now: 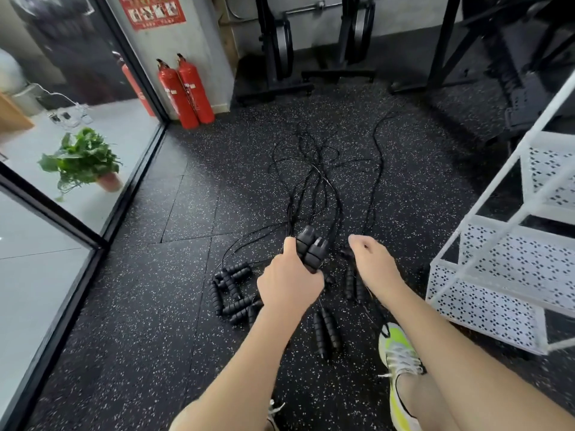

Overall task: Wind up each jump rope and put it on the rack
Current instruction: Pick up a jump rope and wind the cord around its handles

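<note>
Jump rope handles (311,250), paired, sit gripped in my left hand (287,283); their cords trail into the tangle (314,169) on the floor. My right hand (371,262) hovers, fingers loosely curled, holding nothing I can see. Risk: winding drags neighbouring cords along (they overlap). Loose handles (233,293) and my shoe (399,356) crowd the route to the white rack (485,293).

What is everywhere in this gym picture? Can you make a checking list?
Surface: speckled black rubber floor.
Job's things: pair of handles held up; more handles lie on the floor; white rack at right, its visible shelves bare.
Clutter: nothing seen.
Hands: left hand grips the pair; right hand fingers curled, hold unclear.
Cables: tangled ropes across the floor.
Surroundings: fire extinguishers, potted plant behind glass.
</note>
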Motion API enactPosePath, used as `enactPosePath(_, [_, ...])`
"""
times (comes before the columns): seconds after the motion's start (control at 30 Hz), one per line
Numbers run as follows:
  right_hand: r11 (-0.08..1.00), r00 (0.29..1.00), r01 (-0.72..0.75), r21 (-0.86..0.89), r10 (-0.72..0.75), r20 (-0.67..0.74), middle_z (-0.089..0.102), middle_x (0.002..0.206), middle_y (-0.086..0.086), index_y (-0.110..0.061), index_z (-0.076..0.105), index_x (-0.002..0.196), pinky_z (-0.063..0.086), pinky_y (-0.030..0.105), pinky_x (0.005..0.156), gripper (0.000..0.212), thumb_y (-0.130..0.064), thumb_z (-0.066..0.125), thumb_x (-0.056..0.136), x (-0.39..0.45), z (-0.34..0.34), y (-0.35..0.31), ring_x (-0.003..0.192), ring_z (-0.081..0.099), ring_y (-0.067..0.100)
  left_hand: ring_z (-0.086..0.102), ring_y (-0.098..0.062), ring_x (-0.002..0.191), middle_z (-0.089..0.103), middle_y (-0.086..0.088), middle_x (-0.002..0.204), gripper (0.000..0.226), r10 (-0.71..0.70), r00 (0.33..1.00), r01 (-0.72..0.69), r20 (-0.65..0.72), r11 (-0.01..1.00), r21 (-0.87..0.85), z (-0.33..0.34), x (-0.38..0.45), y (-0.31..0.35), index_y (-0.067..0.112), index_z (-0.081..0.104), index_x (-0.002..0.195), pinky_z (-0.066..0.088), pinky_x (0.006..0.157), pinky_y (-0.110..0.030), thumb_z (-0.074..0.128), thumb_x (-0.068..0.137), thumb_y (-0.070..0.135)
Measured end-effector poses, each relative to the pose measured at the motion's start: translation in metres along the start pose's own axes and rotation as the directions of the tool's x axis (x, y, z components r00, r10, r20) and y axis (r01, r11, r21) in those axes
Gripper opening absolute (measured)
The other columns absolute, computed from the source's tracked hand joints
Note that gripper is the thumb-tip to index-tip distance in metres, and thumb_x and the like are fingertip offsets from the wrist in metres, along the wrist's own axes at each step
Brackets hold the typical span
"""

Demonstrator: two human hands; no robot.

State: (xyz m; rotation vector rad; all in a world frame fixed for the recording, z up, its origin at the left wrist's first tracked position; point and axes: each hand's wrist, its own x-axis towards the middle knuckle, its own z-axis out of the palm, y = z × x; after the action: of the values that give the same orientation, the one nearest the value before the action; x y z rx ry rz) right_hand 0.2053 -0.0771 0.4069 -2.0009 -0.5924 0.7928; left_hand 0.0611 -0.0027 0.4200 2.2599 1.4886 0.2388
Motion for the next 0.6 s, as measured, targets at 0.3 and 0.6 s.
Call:
enactPosePath(0.3, [0.806,0.949,-0.01,0.592,-0.179,0.26,0.077,0.096,0.006,-0.009,0.076,0.101,0.053,0.024,0.067,0.017,-0.019,0.062,0.1,-0.029,0.013,-0.015,0.085,0.071,0.016,0.062,-0.026,0.085,0.063,0.01,0.088,0.042,-0.03,0.997,0.045,0.066,0.97,-0.237,0.003,-0.023,0.018,0.035,0.033,0.098,0.05,0.076,-0.04,0.062,0.079,0.058])
enactPosePath(0.6, [0.878,0.982,0.159,0.451,-0.19,0.023,0.069,0.072,-0.008,-0.009,0.071,0.087,0.047,0.018,0.062,0.022,-0.026,0.063,0.099,-0.011,0.029,-0.027,0.068,0.061,0.002,0.063,-0.027,0.101,0.057,0.009,0.107,0.045,0.034,0.999,-0.028,0.019,0.971,-0.238,0.009,0.001,0.016,0.033,0.033,0.112,0.047,0.076,-0.04,0.062,0.083,0.052])
